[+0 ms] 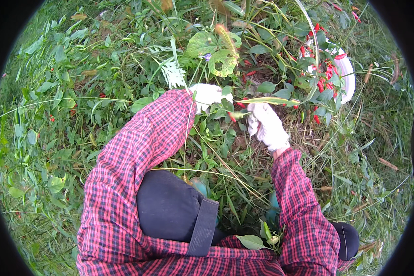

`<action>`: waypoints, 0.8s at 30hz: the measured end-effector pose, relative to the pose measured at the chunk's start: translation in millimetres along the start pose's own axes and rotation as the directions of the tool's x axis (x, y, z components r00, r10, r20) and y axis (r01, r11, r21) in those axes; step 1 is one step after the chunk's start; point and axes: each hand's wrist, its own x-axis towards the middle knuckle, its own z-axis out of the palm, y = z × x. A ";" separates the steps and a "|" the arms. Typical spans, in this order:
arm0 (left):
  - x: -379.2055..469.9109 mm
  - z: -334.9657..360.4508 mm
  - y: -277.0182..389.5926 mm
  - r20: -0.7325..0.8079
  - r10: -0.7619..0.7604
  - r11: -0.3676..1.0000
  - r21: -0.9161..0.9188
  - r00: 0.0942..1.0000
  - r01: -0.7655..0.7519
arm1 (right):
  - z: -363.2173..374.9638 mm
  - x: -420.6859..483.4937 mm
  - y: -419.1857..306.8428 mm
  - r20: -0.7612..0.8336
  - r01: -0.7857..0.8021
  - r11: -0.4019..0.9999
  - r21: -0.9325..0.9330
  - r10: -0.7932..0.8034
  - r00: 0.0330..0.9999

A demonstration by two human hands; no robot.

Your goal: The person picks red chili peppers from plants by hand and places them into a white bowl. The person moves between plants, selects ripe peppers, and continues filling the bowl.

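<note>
My left hand (207, 97), in a white glove, reaches in among the leaves of a chili pepper plant (265, 87). Leaves cover its fingertips, so its grip does not show. To the right, my white-gloved right hand (267, 126) has its fingers curled near the same plant; whether anything is between them cannot be made out. Between the two hands hang red chili peppers (232, 117), next to a blurred green grass head (240, 114). A yellow-edged grass blade (267, 100) crosses just above my right hand. Beyond it, a white container (347, 77) holds many red chilies (329, 72).
Tall grass and weeds (369, 165) surround me. Hole-eaten leaves (224, 63) and a foxtail seed head (226, 38) rise ahead. Green chilies (267, 230) on a sprig lie by my lap. A dark knee (169, 207) with a strap (203, 226) is bent below my left arm.
</note>
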 end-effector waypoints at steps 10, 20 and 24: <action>2.2 -0.1 -2.0 0.299 0.489 0.465 0.705 0.819 -0.535 | 64.9 6.3 11.7 0.074 -0.003 -0.189 -0.982 -0.397 0.915; -41.4 56.0 62.4 -0.179 0.179 0.437 0.895 0.967 0.084 | 60.6 18.3 -14.5 0.263 0.099 -0.456 -0.884 -0.311 0.913; -48.0 47.5 59.4 -0.210 -0.068 0.035 0.977 0.975 0.212 | 31.1 24.4 -31.5 -0.130 -0.095 0.121 -0.988 -0.333 0.934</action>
